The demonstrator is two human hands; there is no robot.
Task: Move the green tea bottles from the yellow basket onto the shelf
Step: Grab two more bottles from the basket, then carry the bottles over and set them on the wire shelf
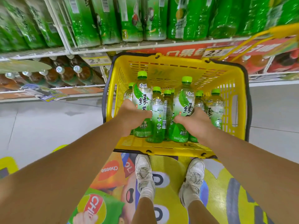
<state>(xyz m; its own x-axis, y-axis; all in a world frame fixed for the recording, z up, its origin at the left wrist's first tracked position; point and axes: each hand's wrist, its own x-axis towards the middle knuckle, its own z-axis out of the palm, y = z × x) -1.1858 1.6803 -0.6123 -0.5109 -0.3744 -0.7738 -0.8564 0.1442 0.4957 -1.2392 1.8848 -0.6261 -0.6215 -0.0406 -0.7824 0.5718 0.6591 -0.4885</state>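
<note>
A yellow basket (161, 65) stands on the floor in front of my feet, holding several green tea bottles with green caps. My left hand (131, 118) is wrapped around one bottle (142, 96) at the basket's left, raised above the others. My right hand (195, 122) grips a second bottle (183, 101) right of centre, also raised. Other bottles (157, 104) stand upright between and behind them, one (215, 107) at the right. The shelf (129, 46) above the basket is lined with green tea bottles.
A lower shelf (53, 89) at left carries brown tea bottles. Price tags (97, 60) hang on the shelf edge. The basket's yellow handle (252, 38) rises at right. My white shoes (144, 173) stand on a colourful floor sticker behind the basket.
</note>
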